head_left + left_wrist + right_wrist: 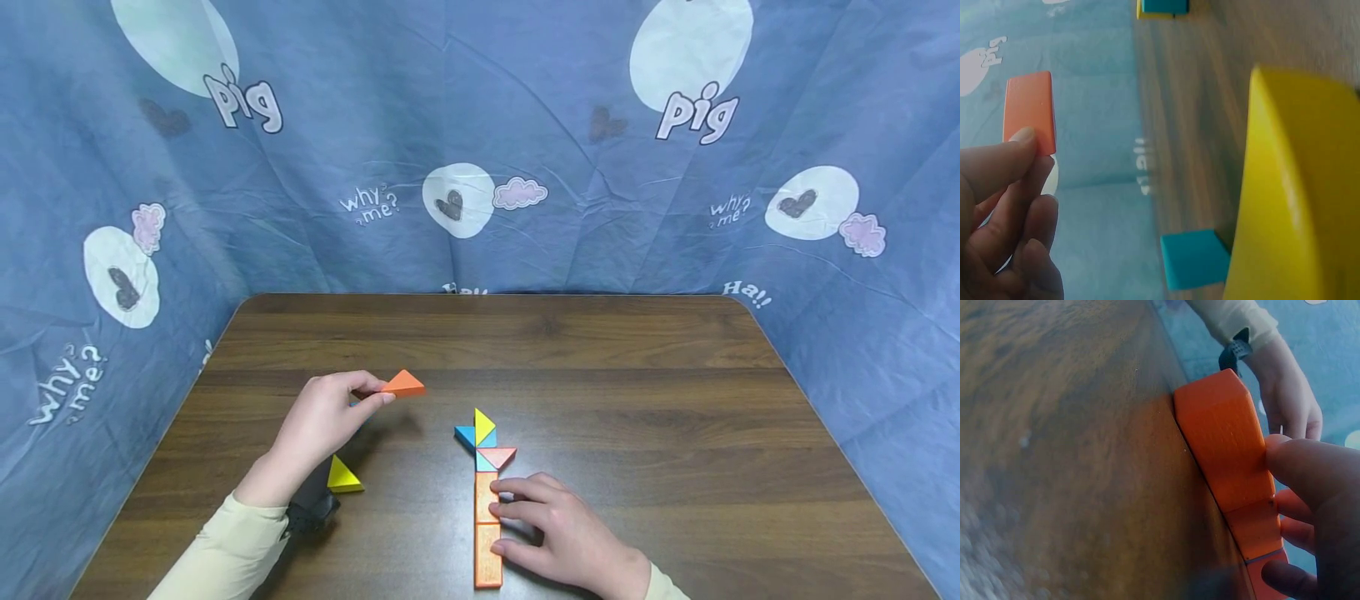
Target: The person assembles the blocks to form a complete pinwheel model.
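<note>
Assembly judged part-complete: two orange blocks laid end to end on counter, triangle cluster set at far end. Orange triangle pinched in left hand's fingers, unplaced. Yellow triangle left loose. Blocks touched by right hand, fingers parted, nothing gripped.

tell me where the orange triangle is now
In the head view, the orange triangle is pinched in the left hand, just left of centre, higher in the picture and left of the yellow triangle topping the block figure.
</note>
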{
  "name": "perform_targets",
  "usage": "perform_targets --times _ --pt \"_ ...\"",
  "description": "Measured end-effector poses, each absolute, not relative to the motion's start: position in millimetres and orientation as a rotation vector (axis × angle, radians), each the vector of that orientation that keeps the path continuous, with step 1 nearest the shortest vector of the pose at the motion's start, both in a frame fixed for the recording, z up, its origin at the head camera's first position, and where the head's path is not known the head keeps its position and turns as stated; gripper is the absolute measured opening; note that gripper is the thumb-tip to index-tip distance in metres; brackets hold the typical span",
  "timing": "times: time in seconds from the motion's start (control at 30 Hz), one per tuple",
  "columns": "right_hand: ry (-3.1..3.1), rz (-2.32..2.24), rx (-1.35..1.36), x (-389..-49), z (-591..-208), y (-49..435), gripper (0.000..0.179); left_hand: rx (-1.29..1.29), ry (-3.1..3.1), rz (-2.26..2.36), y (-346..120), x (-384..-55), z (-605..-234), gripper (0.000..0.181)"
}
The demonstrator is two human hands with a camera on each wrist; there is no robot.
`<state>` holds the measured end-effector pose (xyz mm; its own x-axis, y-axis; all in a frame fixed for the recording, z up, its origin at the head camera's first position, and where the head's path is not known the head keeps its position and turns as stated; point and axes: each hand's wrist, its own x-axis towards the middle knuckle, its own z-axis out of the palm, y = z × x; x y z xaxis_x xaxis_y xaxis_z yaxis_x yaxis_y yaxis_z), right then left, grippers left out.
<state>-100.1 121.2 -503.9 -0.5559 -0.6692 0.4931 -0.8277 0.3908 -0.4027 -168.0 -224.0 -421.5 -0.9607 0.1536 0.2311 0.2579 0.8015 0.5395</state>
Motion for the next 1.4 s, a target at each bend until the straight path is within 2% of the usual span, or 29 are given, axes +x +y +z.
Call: perform_targets --times 0.7,1.4 --pt "-2.480 0.890 1.309 -100 -506 120 0.032 -0.345 -2.828 -0.888 -193 -144 -450 0.008" --pt "-2.429 0.910 1.316 -101 -507 121 0.031 -0.348 -2.884 -0.807 -174 -139 -467 0.009"
